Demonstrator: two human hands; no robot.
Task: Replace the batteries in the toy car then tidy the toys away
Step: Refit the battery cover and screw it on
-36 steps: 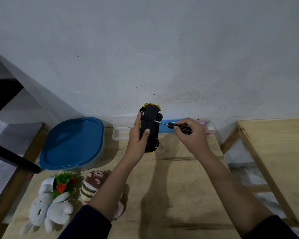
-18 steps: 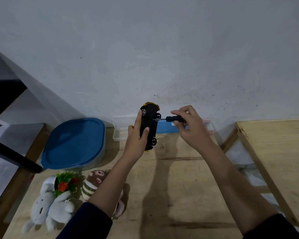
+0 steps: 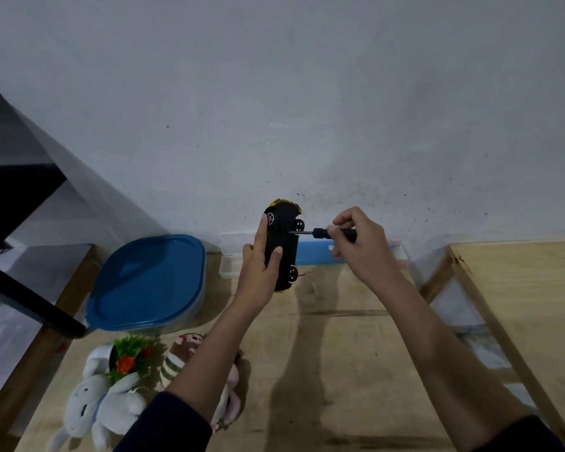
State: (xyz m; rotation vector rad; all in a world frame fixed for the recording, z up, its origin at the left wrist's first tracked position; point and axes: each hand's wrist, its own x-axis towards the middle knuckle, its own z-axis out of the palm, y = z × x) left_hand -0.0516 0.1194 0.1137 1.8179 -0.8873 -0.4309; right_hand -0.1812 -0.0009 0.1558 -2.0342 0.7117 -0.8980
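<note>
My left hand (image 3: 258, 265) holds a yellow toy car (image 3: 284, 246) upright above the wooden table (image 3: 340, 353), its black underside with wheels turned toward me. My right hand (image 3: 359, 246) pinches a small black-handled screwdriver (image 3: 320, 233) by its handle. The shaft lies level and its tip touches the car's underside near the upper right wheel. On the table's near left lie a white plush rabbit (image 3: 92, 409), a small pot with green leaves and red flowers (image 3: 128, 353), and a striped plush animal (image 3: 180, 353) partly hidden by my left forearm.
A container with a blue lid (image 3: 147, 282) stands at the table's back left. A clear plastic box with a blue part (image 3: 313, 252) sits against the white wall behind my hands. A second wooden table (image 3: 529, 305) stands to the right across a gap. A dark bar (image 3: 30, 301) crosses at left.
Both hands have lifted the car and the screwdriver slightly higher toward the wall. My right hand's fingers have shifted on the screwdriver handle, whose tip stays on the car's underside.
</note>
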